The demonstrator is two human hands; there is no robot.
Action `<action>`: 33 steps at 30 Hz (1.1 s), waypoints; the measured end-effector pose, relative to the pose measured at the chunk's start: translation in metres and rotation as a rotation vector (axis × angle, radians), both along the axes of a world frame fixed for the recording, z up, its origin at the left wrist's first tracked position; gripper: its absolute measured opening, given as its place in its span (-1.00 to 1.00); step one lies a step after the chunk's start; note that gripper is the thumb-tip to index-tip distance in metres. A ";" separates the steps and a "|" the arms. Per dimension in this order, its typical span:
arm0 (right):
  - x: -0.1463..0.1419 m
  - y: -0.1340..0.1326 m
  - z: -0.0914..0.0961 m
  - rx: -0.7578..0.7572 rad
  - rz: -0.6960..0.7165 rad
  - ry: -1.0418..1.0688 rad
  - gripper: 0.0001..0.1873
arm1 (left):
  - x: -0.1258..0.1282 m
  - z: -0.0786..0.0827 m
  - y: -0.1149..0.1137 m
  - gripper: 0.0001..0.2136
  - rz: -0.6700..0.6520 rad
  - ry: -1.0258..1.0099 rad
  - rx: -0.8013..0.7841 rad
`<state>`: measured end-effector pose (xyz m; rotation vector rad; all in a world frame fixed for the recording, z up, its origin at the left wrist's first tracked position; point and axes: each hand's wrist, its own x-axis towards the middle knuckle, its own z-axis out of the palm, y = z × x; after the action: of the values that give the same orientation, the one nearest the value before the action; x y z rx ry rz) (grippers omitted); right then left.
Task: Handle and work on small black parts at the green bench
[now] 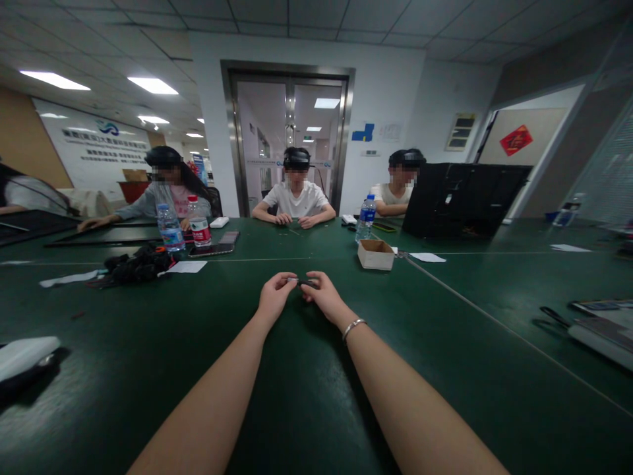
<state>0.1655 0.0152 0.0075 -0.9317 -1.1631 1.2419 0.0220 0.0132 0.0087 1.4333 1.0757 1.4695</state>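
Observation:
In the middle of the green table, both of my hands meet over a small slim dark object with a pale, silvery end. My left hand pinches the pale end between thumb and fingers. The dark part sits in the closed fingers of my right hand, which has a silver bracelet at its wrist. What kind of object it is cannot be made out at this size. An open cardboard box stands beyond my right hand.
Black cables, a phone and two bottles stand at the left. Another water bottle and a large black panel are at the right. A white device lies near left. Several people sit across the table.

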 end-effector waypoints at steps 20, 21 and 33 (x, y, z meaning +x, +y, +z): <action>0.008 -0.008 0.008 -0.103 0.113 0.231 -0.72 | 0.001 -0.002 0.000 -0.78 -0.031 0.087 0.016; 0.008 -0.008 0.008 -0.097 0.116 0.236 -0.72 | 0.000 -0.003 0.001 -0.78 -0.030 0.084 0.012; 0.009 -0.010 0.010 -0.075 0.159 0.249 -0.67 | -0.002 0.003 -0.001 -0.69 -0.004 0.118 -0.076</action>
<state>0.1744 0.0050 0.0173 -0.7245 -1.0131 1.4930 0.0199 0.0127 0.0115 1.4826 1.1867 1.3409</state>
